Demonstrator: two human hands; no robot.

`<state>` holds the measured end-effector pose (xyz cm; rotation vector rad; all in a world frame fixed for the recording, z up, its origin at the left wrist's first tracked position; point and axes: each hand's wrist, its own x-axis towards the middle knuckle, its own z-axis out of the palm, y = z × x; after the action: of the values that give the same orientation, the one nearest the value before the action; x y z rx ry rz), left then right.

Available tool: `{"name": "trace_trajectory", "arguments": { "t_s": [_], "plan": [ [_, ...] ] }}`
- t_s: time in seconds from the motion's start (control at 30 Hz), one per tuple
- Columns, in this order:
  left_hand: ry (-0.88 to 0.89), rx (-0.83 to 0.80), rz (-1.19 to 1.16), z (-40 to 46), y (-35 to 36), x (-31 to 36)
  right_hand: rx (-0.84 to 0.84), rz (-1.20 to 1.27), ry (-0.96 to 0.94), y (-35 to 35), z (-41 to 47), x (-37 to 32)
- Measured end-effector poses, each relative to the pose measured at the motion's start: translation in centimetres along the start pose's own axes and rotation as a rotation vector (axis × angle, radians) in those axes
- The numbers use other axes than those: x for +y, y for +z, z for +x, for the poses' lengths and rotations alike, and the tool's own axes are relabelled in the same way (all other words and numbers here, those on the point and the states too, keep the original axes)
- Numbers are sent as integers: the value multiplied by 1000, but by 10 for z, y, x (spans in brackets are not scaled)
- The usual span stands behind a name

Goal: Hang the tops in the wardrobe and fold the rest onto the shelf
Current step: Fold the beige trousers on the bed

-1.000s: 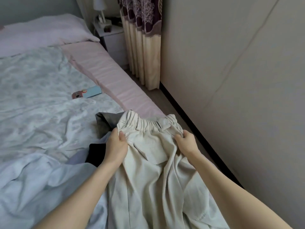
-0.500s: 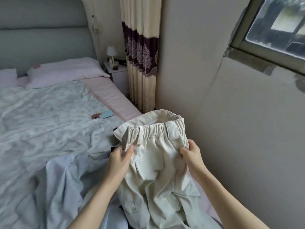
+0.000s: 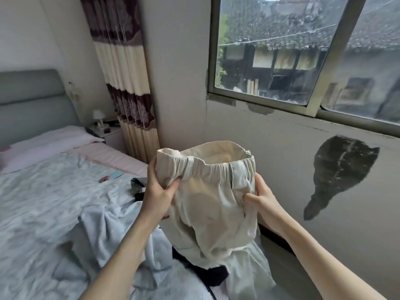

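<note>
Head view records both bare forearms extended forward and upward over the bed edge. Left hand (image 3: 159, 191) grips the left side of the cream cotton trousers with a gathered elastic waistband (image 3: 214, 198); its thumb lies across the front of the cloth just below the waistband and its fingers curl behind. Right hand (image 3: 263, 200) clamps the right side at about the same height, thumb pressed into a bunched fold, fingers wrapped round the back. Trousers are held up clear of the bed, waistband uppermost and gaping open, legs hanging down crumpled onto the heap below. No brand, label or legible writing can be made out on the garment. Beneath it lie a pale blue garment (image 3: 112, 232), a black garment (image 3: 214, 276) and a grey garment (image 3: 137, 184), all loosely piled on the bed with a pale patterned quilt (image 3: 43, 202). A small light-blue flat object (image 3: 111, 176) rests further up the quilt; its nature cannot be told. Pink pillow (image 3: 47, 144) sits against a grey padded headboard (image 3: 32, 100). White bedside table (image 3: 110, 132) carries a small white lamp (image 3: 98, 118). Cream-and-maroon banded curtain (image 3: 127, 83) hangs in the corner. Metal-framed window (image 3: 303, 57) in the grey wall shows tiled roofs outside; a dark patch (image 3: 339, 174) marks the wall below it.
</note>
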<state>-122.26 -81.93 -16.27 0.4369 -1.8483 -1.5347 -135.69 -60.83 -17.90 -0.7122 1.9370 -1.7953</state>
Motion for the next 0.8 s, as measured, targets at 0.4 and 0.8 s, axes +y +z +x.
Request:
{"name": "trace_trajectory", "arguments": {
  "t_s": [0.4,0.8],
  "plan": [
    [49,-517,751,-133,64,37,-36,-223,-20,-61,-180,-36],
    [106,-577,419,-267,140,84,-25,-170,41,-142,-315,-23]
  ]
}}
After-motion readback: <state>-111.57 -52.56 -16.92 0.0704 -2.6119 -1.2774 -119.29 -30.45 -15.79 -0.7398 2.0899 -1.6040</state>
